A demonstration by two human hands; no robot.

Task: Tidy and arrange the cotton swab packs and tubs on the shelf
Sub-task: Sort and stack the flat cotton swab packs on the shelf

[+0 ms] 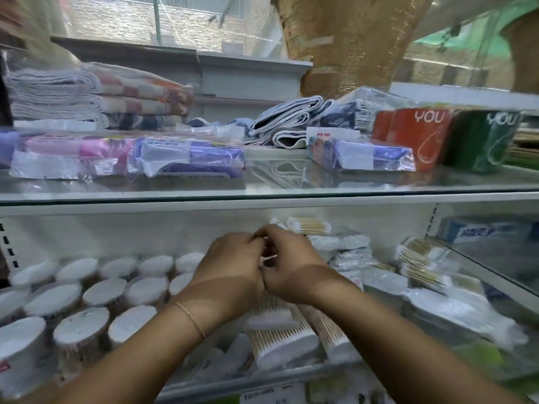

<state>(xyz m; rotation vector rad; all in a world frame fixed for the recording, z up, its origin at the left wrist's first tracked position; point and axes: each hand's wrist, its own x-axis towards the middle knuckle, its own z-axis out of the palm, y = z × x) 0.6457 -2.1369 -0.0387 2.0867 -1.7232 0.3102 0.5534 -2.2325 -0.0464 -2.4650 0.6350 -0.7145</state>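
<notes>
Lower shop shelf (pixel 189 386): swab packs (pixel 280 336) lie flat at 6 o'clock of the hands, sticks running roughly 12 to 6; light, soft, slippery film, likely best pinched at the edges. Tubs (pixel 96 295) stand upright at 9 o'clock. Left hand (pixel 233 269) and right hand (pixel 290 266) meet, fingers (pixel 280 233) curled; whether they pinch anything I cannot tell.

Shop shelving w/ glass upper shelf (pixel 262 186) on white frame, white back panel (pixel 116 231), slotted upright (pixel 7 243) at left. Folded towels (pixel 96 97) & orange/green boxes (pixel 420 138) up top. Behind: netting (pixel 175 21) over brick wall (pixel 116 16), bright daylight
</notes>
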